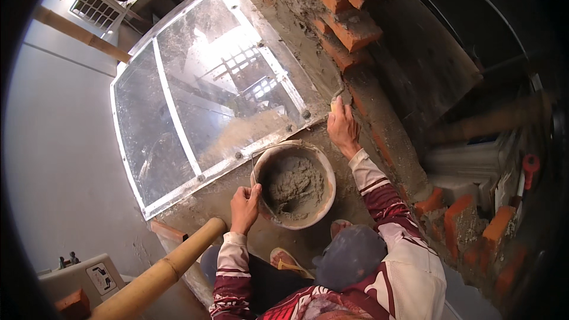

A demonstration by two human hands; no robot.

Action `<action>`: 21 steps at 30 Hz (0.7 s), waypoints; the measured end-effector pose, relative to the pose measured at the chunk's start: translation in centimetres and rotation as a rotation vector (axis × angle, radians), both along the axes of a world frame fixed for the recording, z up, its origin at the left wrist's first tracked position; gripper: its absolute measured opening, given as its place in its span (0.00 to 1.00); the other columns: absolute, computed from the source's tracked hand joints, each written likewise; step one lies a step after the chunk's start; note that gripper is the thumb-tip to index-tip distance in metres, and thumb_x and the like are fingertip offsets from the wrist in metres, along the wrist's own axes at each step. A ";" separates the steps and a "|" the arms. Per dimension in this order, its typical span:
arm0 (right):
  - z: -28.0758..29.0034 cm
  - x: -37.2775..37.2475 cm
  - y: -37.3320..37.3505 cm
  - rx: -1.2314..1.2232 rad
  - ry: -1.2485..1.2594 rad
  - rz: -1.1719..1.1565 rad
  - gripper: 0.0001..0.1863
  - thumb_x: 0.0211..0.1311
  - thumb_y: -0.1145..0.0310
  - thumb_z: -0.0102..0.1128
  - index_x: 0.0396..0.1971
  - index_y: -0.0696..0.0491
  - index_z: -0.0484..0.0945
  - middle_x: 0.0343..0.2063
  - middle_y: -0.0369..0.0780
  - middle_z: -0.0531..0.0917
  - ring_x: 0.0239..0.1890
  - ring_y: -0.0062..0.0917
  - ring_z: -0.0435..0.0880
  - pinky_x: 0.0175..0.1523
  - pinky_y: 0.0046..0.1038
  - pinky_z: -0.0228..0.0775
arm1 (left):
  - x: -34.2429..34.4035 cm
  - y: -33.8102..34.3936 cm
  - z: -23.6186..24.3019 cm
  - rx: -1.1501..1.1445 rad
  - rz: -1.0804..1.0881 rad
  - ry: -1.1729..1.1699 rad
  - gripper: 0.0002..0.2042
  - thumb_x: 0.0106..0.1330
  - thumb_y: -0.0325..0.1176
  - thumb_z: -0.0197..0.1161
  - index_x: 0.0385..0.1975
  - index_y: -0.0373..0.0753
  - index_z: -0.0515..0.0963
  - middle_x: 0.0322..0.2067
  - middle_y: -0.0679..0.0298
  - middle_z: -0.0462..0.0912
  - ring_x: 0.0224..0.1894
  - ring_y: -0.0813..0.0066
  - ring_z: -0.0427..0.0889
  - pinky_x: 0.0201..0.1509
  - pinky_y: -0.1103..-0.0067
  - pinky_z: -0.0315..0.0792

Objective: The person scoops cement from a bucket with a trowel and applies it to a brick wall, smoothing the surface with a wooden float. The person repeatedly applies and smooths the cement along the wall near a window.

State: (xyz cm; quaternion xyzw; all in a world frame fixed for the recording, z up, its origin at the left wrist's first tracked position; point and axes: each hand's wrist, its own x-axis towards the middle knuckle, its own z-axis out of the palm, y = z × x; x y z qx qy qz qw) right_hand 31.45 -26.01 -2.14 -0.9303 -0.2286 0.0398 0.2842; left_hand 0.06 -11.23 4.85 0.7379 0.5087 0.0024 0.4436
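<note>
My left hand [244, 204] is closed on the wire handle at the left side of a round bucket [329, 184], which holds grey wet mortar [291, 185]. Above and right of the bucket, my right hand [342, 124] grips the pale handle of a trowel [336, 92]; its blade is against the mortar-smeared edge [323, 77] of an exposed brick wall [355, 35]. Beside them lies a clear panel in a metal frame [172, 112], dusty and smeared near its lower edge. My sandalled feet [283, 259] show below the bucket.
A bamboo pole [172, 266] crosses the lower left, another [83, 35] the upper left, near an air-conditioning unit [95, 9]. Broken bricks [459, 225] edge the lower right, beside a dark drop with stacked sheets [468, 166]. A beige unit [89, 272] stands lower left.
</note>
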 end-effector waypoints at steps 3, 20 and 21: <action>0.3 0.6 -1.7 -0.006 0.031 0.000 0.30 0.64 0.67 0.54 0.66 0.57 0.62 0.48 0.53 0.77 0.43 0.49 0.82 0.44 0.43 0.75 | 0.8 0.2 -0.7 -0.077 0.015 -0.062 0.24 0.64 0.52 0.66 0.24 0.32 0.75 0.20 0.59 0.79 0.24 0.72 0.77 0.31 0.73 0.72; 11.6 -8.5 -7.1 -0.672 0.242 0.824 0.15 0.59 0.58 0.57 0.37 0.53 0.83 0.35 0.52 0.85 0.40 0.48 0.85 0.45 0.47 0.77 | 6.0 -2.4 -0.1 -0.216 -0.111 -0.169 0.27 0.60 0.56 0.68 0.19 0.34 0.71 0.18 0.59 0.78 0.23 0.72 0.77 0.28 0.72 0.71; 11.8 -8.7 -7.1 -0.678 0.272 0.957 0.15 0.59 0.57 0.57 0.36 0.53 0.83 0.35 0.52 0.85 0.40 0.48 0.85 0.44 0.47 0.77 | 6.0 -2.2 -0.1 -0.176 -0.148 -0.152 0.25 0.61 0.53 0.70 0.20 0.36 0.71 0.20 0.63 0.77 0.22 0.78 0.73 0.23 0.76 0.69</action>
